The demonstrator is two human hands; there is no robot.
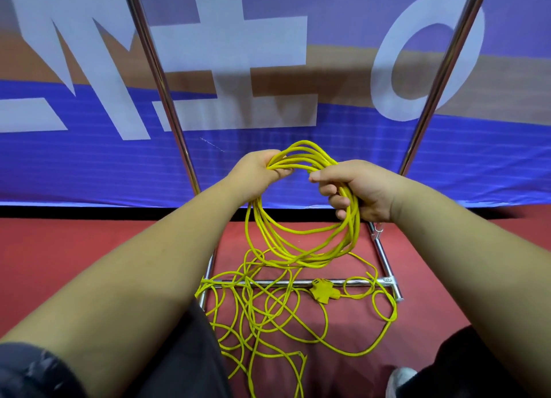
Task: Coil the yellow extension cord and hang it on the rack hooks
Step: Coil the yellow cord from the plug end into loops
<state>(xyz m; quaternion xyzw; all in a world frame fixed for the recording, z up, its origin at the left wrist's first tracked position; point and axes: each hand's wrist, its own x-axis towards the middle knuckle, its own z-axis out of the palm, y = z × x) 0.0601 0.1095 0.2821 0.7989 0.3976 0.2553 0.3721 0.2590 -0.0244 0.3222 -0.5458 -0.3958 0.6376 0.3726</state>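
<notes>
Both the left hand (259, 171) and the right hand (362, 193) have their fingers curled tight round the top of the yellow cord coil (298, 260). The coil hangs between them like a ring. The loose cord (208, 283) lies straight below in a messy pile on the red floor, over the rack's bottom bar (357, 282). I can't tell which hand the strand going down to the pile is nearer to.

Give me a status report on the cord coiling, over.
Hands: left hand, right hand both gripping coiled part of yellow extension cord. Remainder tangled on red floor, yellow socket block included. Loose loops cross chrome rack base bar; may snag.
</notes>
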